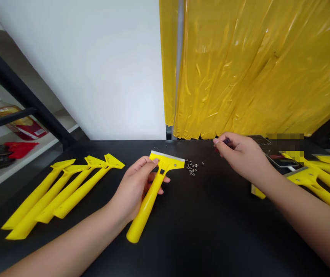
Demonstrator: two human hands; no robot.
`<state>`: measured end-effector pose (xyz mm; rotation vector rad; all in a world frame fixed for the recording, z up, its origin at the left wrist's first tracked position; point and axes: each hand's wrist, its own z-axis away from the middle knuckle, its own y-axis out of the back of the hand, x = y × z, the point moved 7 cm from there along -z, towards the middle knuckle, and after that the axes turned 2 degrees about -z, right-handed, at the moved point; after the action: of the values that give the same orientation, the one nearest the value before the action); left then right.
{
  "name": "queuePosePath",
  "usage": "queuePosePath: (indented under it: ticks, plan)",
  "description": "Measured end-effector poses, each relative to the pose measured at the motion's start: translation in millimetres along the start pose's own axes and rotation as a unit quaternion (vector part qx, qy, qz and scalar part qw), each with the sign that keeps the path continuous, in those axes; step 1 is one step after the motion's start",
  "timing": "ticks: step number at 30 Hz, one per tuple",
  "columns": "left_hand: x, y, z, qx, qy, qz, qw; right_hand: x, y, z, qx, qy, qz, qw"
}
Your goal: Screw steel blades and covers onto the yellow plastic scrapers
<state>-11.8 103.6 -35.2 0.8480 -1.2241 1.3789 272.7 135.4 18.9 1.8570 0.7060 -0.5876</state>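
My left hand [133,186] is closed around a yellow scraper [149,200], tilted with its head up. A metal blade [169,155] runs along the head's top edge. One screw head shows on the head's right side; a dark hole is visible beside my thumb. To the right of the blade lies a small pile of screws and nuts [192,168]. My right hand [239,152] pinches the dark handle of what looks like a thin screwdriver [227,142]. Its faint shaft points down-left towards a single screw [203,163] lying apart from the pile.
Several yellow scraper handles [78,188] lie side by side on the black table [182,238] at left. More scrapers [305,177] and a phone [281,159] are at right. Behind stand a white panel [110,69] and yellow plastic sheeting [239,69]. A bottle [17,119] stands on the left shelf.
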Motion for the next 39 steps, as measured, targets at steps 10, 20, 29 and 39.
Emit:
queuePosePath:
  ticks: [10, 20, 29, 39]
  plan:
    - [-21, -13.8, 7, -0.068, 0.113, -0.010, 0.991, -38, 27, 22, 0.054, 0.049, -0.138, 0.988]
    - [-35, -32.9, 22, -0.190, 0.191, 0.007, 0.963, -60, -7, 49, -0.042, 0.054, -0.278, 0.958]
    - [-36, -36.8, 23, -0.199, 0.202, 0.022, 0.959, -48, -16, 49, -0.049, 0.021, -0.355, 0.933]
    - [-35, -38.7, 27, -0.227, 0.212, 0.046, 0.949, -47, -21, 50, -0.061, 0.008, -0.364, 0.929]
